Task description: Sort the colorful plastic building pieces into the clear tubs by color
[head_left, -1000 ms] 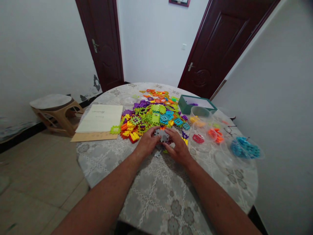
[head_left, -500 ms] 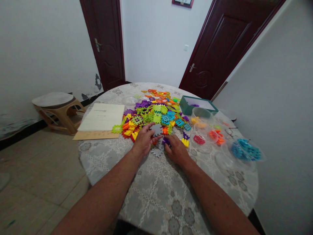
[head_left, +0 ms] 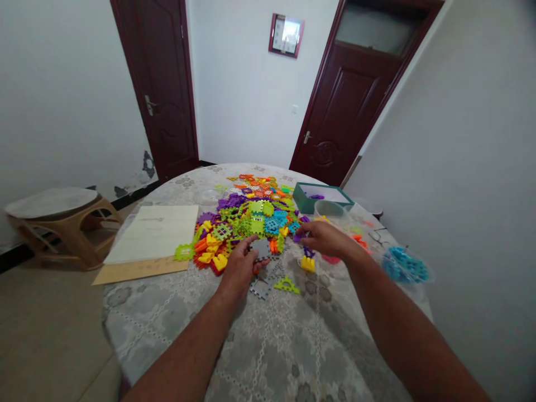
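Observation:
My left hand (head_left: pixel 240 261) is closed on a grey square building piece (head_left: pixel 262 249) with notched edges, at the near side of a heap of coloured plastic building pieces (head_left: pixel 240 226). Below that hand, another grey piece (head_left: pixel 260 288) lies on the table. A lime-green triangular piece (head_left: pixel 287 285) rests just right of it. My right hand (head_left: pixel 320 237) is over the right side of the heap, fingers pinched at a purple building piece (head_left: pixel 298 237). Under this hand lies a yellow piece (head_left: pixel 308 264).
A green box (head_left: pixel 304 202) with purple pieces inside stands at the back right. Clear plastic tubs line the right side, one holding blue pieces (head_left: pixel 406 264). Paper sheets (head_left: pixel 153 231) lie at the left. A stool (head_left: pixel 62 223) stands left of the table.
My right hand has moved away from my left hand, rightward and up, with a purple piece. The lime-green triangle now shows on the table. My view has tilted up.

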The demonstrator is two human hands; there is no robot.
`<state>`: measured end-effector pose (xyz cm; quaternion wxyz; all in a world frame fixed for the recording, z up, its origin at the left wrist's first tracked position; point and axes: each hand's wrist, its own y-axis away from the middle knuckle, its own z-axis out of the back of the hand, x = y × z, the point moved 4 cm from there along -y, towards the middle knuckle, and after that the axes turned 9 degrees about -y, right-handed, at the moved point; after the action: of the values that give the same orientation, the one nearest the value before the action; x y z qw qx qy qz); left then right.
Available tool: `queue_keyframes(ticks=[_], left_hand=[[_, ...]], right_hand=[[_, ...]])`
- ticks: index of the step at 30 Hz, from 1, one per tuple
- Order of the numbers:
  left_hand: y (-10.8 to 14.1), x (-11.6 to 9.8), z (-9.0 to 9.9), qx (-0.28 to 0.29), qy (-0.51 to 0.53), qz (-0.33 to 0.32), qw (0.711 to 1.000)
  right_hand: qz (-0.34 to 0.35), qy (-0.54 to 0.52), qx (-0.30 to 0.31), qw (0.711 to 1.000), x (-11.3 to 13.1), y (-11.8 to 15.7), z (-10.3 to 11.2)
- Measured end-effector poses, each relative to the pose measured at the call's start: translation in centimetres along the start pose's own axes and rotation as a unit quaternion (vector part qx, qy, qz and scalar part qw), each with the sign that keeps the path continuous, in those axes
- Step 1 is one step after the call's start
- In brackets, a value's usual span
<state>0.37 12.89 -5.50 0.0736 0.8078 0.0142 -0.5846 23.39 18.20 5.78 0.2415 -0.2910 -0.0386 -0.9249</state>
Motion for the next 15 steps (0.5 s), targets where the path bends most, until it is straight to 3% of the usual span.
queue_keyframes(ticks=[2, 5, 8, 11, 15], left_hand=[[0.0, 0.1, 0.0, -0.003, -0.002, 0.002, 1.000], [0.0, 0.0, 0.1, -0.001, -0.004, 0.002, 1.000], [0.1, -0.2, 0.1, -0.001, -0.005, 0.002, 1.000], [0.2, -0.3, 0.1, -0.006, -0.002, 0.001, 1.000], [-0.1, -0.2, 0.2, -0.018, 0.005, -0.008, 1.000]], right_hand=[[-0.026, 0.050, -0.118, 0.991, -1.6, -2.9, 3.9], [-0.053, 0.100, -0.317, 0.942, -3.6, -5.5, 9.1], [-0.041, 0.117, -0.389, 0.913, -4.2, -5.6, 11.0], [-0.028, 0.097, -0.370, 0.924, -3.4, -3.5, 9.0], [-0.004, 0.035, -0.222, 0.975, -1.3, 0.4, 2.0]])
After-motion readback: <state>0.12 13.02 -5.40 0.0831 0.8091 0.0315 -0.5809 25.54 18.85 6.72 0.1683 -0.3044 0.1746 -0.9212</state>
